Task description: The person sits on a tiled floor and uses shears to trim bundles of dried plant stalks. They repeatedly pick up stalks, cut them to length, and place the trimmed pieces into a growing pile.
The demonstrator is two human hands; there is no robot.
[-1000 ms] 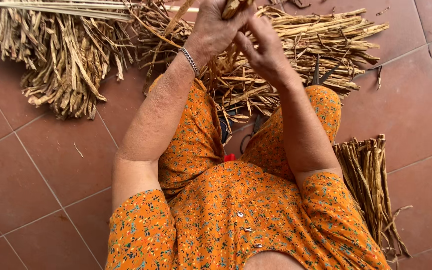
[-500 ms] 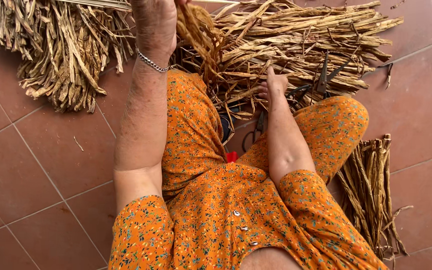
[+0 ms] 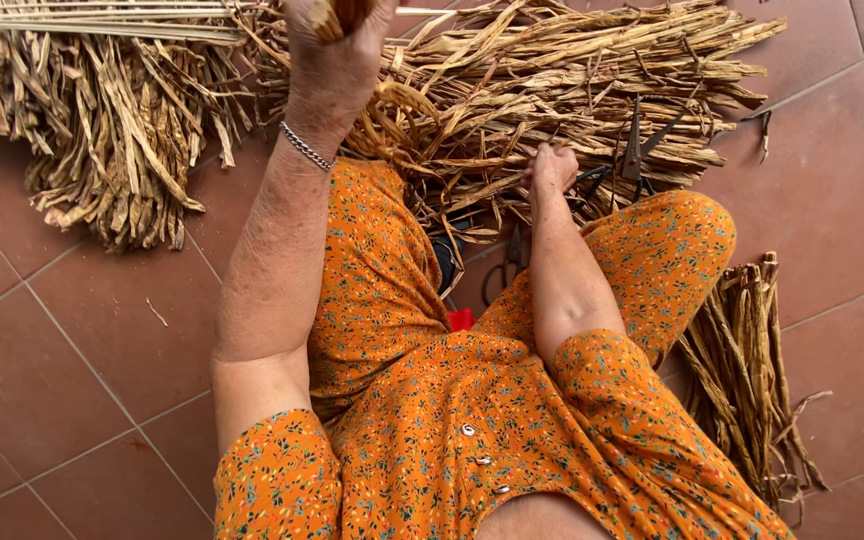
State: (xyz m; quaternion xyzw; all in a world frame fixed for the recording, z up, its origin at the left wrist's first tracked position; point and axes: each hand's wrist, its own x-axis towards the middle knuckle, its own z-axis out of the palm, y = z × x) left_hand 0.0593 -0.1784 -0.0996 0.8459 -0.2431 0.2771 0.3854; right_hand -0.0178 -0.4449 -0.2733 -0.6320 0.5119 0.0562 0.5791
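The scene is set on a floor of reddish tiles (image 3: pixel 72 350), on which a large heap of dried leaf strips (image 3: pixel 572 90) is spread straight ahead, a second, looser pile of strips (image 3: pixel 112 150) lies off to the left, and a small tied bundle of stalks (image 3: pixel 752 370) is laid by the right knee. A bunch of long thin stems (image 3: pixel 92 20) is stretched across the top left. The work in hand is seen in the strands themselves: a twisted strand (image 3: pixel 347 12) is gripped in the left hand (image 3: pixel 337 60), which is raised and clenched tight around it at the top edge of the view, while the right hand (image 3: pixel 552 168) is lowered into the near edge of the big heap, its fingers curled among the strips — whether one strip is actually pinched cannot be told. The greatest risk is judged to be tangling: if a strip is pulled from under the heap, neighbouring strips could be dragged along and the heap scattered across the tiles. Dry fibre of this kind is likely brittle, so a sharp tug could snap it, or the held strand could be loosened if the left grip is eased. A pair of dark scissors (image 3: pixel 642 150) is lying on the heap just beside the right hand — blades could be brushed by the fingers in a blind reach. A bracelet (image 3: pixel 305 148) on the left wrist could be snagged by loose fibres.
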